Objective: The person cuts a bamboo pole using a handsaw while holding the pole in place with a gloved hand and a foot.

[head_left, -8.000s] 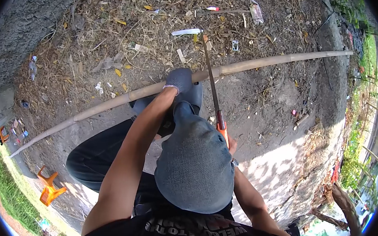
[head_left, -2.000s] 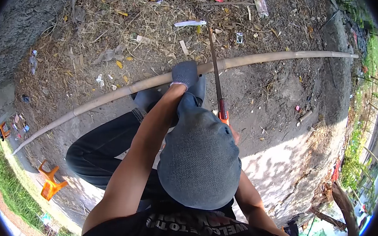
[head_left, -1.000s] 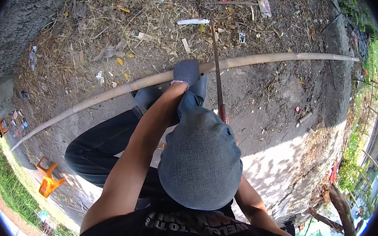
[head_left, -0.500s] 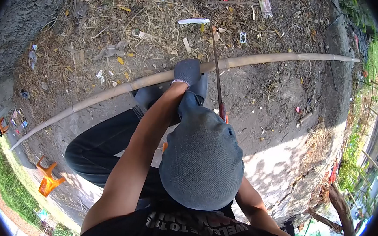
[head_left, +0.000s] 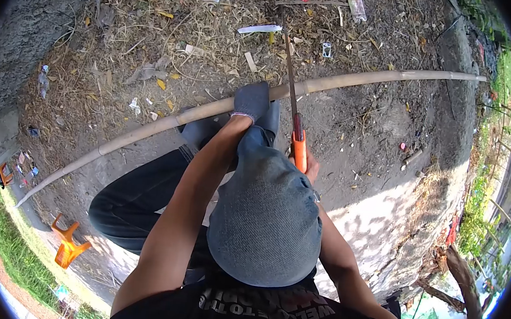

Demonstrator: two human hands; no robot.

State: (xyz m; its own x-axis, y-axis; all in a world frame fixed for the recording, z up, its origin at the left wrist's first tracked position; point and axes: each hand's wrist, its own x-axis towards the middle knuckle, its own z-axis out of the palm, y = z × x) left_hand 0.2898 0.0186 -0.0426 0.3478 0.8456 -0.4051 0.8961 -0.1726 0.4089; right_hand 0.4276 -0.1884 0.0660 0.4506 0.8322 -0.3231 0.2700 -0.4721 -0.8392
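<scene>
A long bamboo pole (head_left: 360, 79) curves across the view from lower left to upper right. My left hand (head_left: 253, 100), in a grey glove, is closed around its middle. Just right of the glove, the thin dark blade of a hand saw (head_left: 292, 71) crosses the pole. My bare right hand (head_left: 311, 166) is wrapped around the saw's orange handle; my raised denim knee (head_left: 268, 221) partly hides this hand. Whether the blade has cut into the bamboo cannot be made out.
Dry grass, leaves and litter cover the dirt, including a white strip (head_left: 260, 29). A rough wall (head_left: 35, 37) rises at left, with an orange plastic chair (head_left: 68, 247) lower down. A concrete edge (head_left: 458, 86) and logs (head_left: 465, 281) lie at right.
The saw has slid forward, away from my body, across the pole. Its orange handle and my right hand have come out from behind the knee. My left hand keeps its hold.
</scene>
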